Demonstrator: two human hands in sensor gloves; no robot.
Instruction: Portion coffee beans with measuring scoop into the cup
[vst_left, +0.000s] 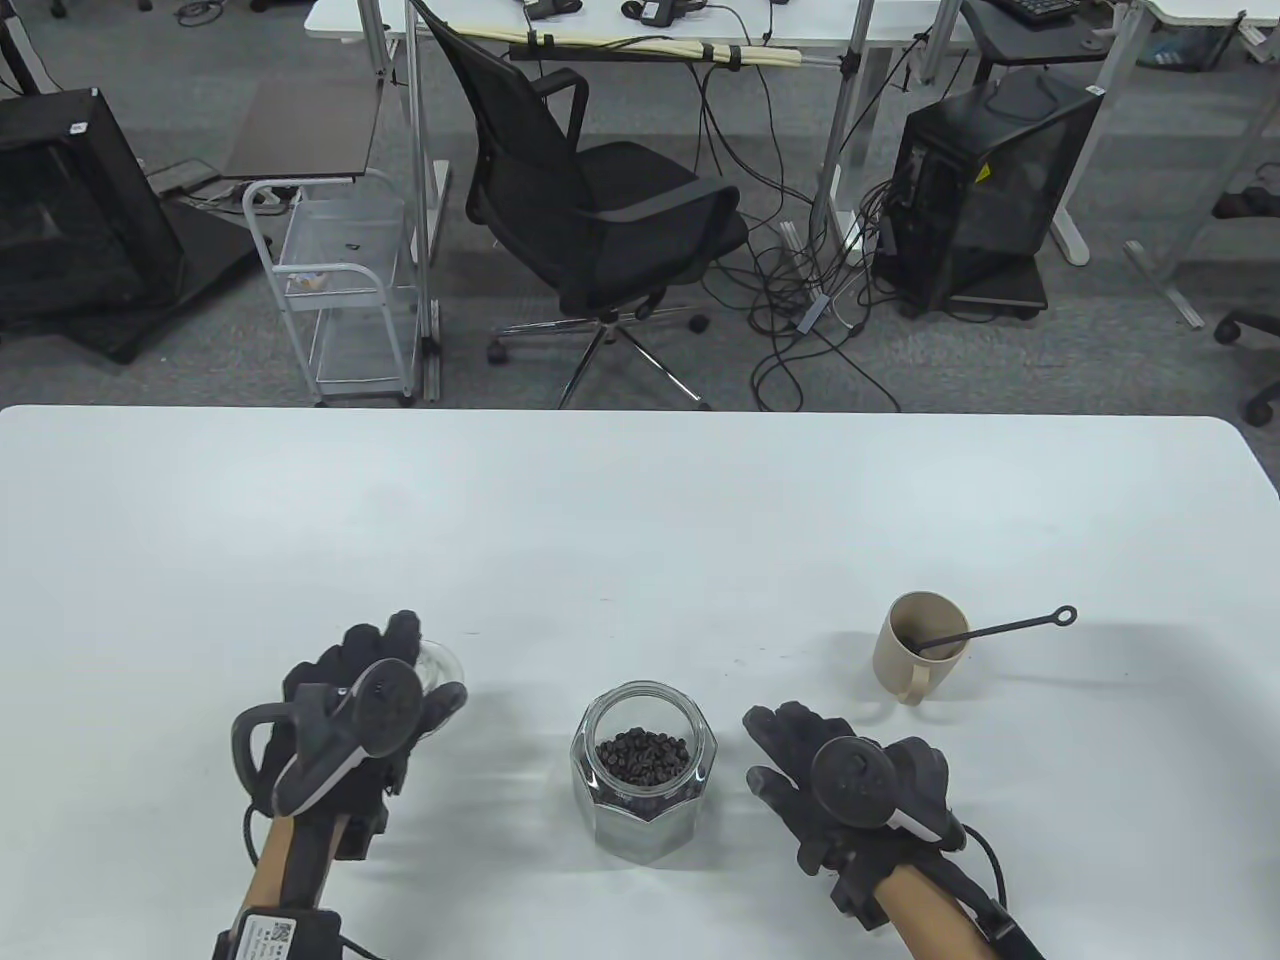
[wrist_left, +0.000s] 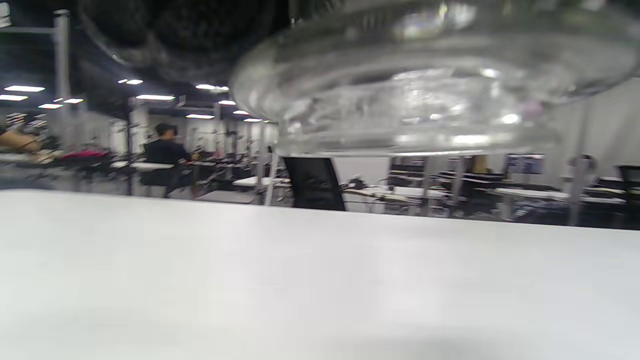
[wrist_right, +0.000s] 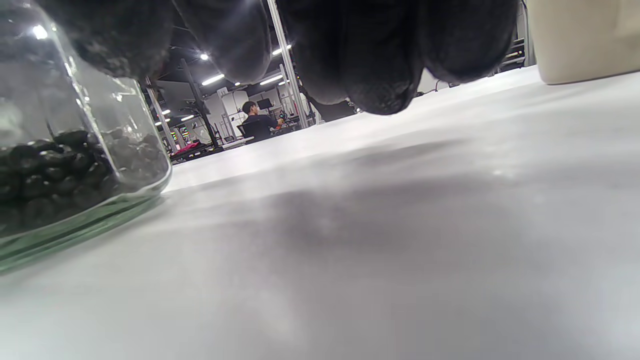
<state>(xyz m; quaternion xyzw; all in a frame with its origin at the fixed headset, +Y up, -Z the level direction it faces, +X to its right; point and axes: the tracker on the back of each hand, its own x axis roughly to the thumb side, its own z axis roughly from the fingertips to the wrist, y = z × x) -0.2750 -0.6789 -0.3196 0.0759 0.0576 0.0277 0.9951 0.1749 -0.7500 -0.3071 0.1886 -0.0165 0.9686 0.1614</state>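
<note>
An open glass jar holding dark coffee beans stands near the table's front edge; the jar fills the left of the right wrist view. My left hand, left of the jar, holds the clear glass lid, which hangs just above the table as the lid in the left wrist view. My right hand rests with loose fingers on the table right of the jar, holding nothing. A beige cup stands behind it, with a black measuring scoop lying in it, handle pointing right.
The white table stretches wide behind the jar and cup. Beyond its far edge stand an office chair, a wire cart and a computer tower on the floor.
</note>
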